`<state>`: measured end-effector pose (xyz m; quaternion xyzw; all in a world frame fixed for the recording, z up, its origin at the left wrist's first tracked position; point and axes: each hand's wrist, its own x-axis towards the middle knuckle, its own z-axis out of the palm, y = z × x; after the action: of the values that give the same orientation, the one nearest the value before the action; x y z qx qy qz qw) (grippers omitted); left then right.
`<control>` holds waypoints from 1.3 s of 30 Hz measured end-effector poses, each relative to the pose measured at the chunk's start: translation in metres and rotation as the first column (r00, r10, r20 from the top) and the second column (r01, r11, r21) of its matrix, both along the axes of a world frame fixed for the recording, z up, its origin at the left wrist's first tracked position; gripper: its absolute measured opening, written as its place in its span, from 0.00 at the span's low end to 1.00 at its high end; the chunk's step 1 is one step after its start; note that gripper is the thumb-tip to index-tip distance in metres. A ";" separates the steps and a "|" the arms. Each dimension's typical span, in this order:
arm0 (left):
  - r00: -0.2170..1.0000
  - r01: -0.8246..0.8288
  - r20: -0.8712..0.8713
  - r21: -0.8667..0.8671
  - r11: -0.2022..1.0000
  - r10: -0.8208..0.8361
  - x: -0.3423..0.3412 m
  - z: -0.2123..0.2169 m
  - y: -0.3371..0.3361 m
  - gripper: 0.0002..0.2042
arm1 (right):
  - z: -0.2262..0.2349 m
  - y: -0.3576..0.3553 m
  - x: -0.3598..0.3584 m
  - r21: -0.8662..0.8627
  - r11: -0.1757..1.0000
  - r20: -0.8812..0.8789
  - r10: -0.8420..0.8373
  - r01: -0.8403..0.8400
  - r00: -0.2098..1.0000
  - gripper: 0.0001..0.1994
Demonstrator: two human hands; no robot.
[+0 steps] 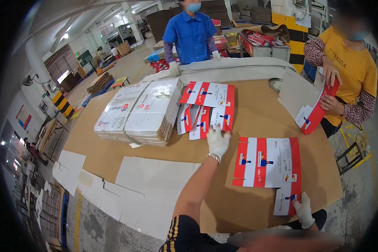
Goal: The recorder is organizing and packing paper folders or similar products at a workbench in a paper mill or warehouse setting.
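My left hand [218, 141], in a white glove, reaches forward and its fingers rest on the near edge of a red-and-white printed flat carton [222, 117] in a fanned pile of such cartons [206, 107] on the brown table [256, 113]. My right hand [303, 210], also gloved, grips the near corner of another flattened red-and-white carton [268, 163] lying in front of me. The fingers of the right hand are closed on its lower flap.
Two stacks of white flat boxes [140, 112] sit left of the pile. White cardboard sheets [155, 185] overhang the table's near left. A person in blue [192, 35] stands across the table; a person in yellow [353, 67] at right holds a red carton [319, 110].
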<state>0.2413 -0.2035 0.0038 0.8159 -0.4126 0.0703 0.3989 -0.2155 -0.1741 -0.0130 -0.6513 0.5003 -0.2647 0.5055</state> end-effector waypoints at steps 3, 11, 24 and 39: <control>0.967 -0.127 0.239 0.129 0.983 0.093 0.029 0.014 -0.043 0.31 | 0.010 -0.002 0.012 0.053 0.998 0.075 0.015 -0.019 0.997 0.15; 0.959 -0.258 0.193 0.294 0.920 0.207 0.061 0.026 -0.108 0.27 | 0.021 -0.028 0.027 0.114 0.992 0.204 0.035 -0.059 0.978 0.23; 0.741 0.190 -0.572 -0.324 0.927 -0.352 -0.054 0.123 -0.057 0.20 | -0.017 -0.098 0.093 -0.040 0.996 0.239 0.086 -0.078 0.967 0.21; 0.820 0.260 -0.494 -0.129 0.957 -0.290 -0.221 -0.030 0.071 0.22 | 0.002 -0.046 0.088 0.212 0.976 0.588 -0.083 -0.054 0.804 0.24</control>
<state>0.0204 -0.1330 -0.0260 0.7259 -0.4041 -0.1939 0.5216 -0.1278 -0.2203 -0.0110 -0.4725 0.3480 -0.4023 0.7027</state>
